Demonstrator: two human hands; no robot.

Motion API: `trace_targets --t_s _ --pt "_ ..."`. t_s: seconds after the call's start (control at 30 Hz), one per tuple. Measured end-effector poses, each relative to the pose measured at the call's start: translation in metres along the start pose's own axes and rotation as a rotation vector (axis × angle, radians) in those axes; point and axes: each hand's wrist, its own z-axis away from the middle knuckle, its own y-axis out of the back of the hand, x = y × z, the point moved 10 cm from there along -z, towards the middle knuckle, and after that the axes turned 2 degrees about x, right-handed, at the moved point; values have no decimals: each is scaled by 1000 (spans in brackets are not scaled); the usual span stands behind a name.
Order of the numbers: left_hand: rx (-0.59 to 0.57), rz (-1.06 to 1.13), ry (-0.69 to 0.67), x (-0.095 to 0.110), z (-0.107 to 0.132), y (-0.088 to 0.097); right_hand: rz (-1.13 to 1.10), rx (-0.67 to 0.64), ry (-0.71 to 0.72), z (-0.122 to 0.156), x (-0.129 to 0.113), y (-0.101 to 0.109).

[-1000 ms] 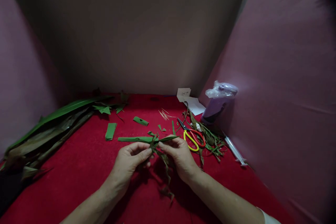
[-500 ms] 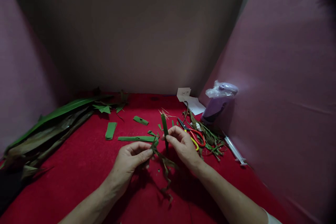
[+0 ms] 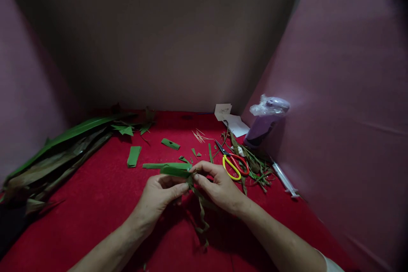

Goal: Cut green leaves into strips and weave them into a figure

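My left hand (image 3: 158,199) and my right hand (image 3: 217,187) meet over the red cloth (image 3: 105,204), both pinched on a green leaf strip (image 3: 176,171). The strip's fresh green end lies folded leftward over my left fingers. Dry brownish ends of the leaf piece (image 3: 202,221) hang down between my wrists. A longer cut green strip (image 3: 156,165) lies on the cloth just behind my fingers.
Long green and dried leaves (image 3: 57,153) are piled at the left. Cut leaf bits (image 3: 134,156) lie mid-cloth. Scissors with red and yellow handles (image 3: 234,164), toothpicks (image 3: 200,136), leaf trimmings (image 3: 255,165), a purple bottle (image 3: 266,121), a syringe (image 3: 285,179) and paper (image 3: 231,121) are at the right.
My right hand swung the green strip end from pointing right, up, then over to the left across my left fingers. Both hands stayed close together.
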Motion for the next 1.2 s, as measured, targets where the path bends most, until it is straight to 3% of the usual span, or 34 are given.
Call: trace_targets --t_s 0.43,0.53,0.73,1.03,1.2 --pt "36 11 -107 6 -3 8 -161 -21 -95 0 10 -6" --pt "37 46 -149 9 -4 11 -102 -55 -139 0 15 -6" --pt "15 64 -131 6 -5 9 8 -25 -137 -1 14 4" --pt "-43 19 -107 5 -4 1 -45 -25 -88 -2 9 3" --pt "-19 -11 -110 4 -3 5 -69 -41 -106 -2 12 1"
